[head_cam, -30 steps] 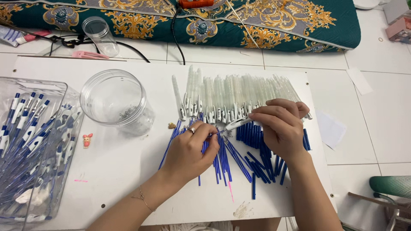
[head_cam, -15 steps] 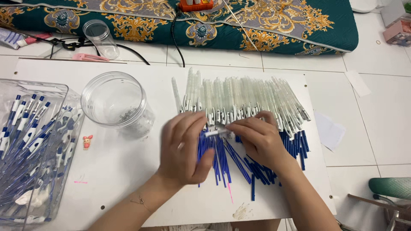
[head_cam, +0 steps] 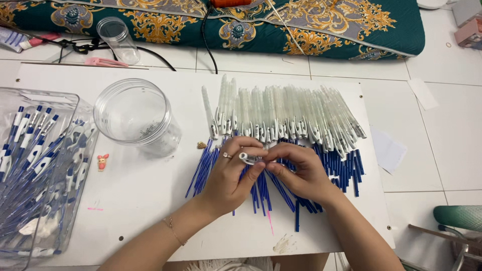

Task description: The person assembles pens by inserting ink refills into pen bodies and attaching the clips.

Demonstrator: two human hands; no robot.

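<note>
My left hand (head_cam: 232, 176) and my right hand (head_cam: 300, 169) meet at the middle of the white board (head_cam: 150, 200). Together they pinch one clear pen barrel (head_cam: 249, 158) with a white clip, held level between the fingertips. Under both hands lies a spread of thin blue ink refills (head_cam: 266, 183). Just beyond the hands a long row of clear pen barrels (head_cam: 286, 118) lies side by side, clips toward me.
A clear round jar (head_cam: 136, 116) with small bits in it stands left of the hands. A clear plastic tray (head_cam: 35, 170) of assembled blue pens sits at far left. A patterned teal cushion (head_cam: 251, 25), cables and a small jar (head_cam: 116, 39) lie beyond the board.
My hands have come together from the barrel row and refills and now hold a single pen barrel between them above the blue refills.
</note>
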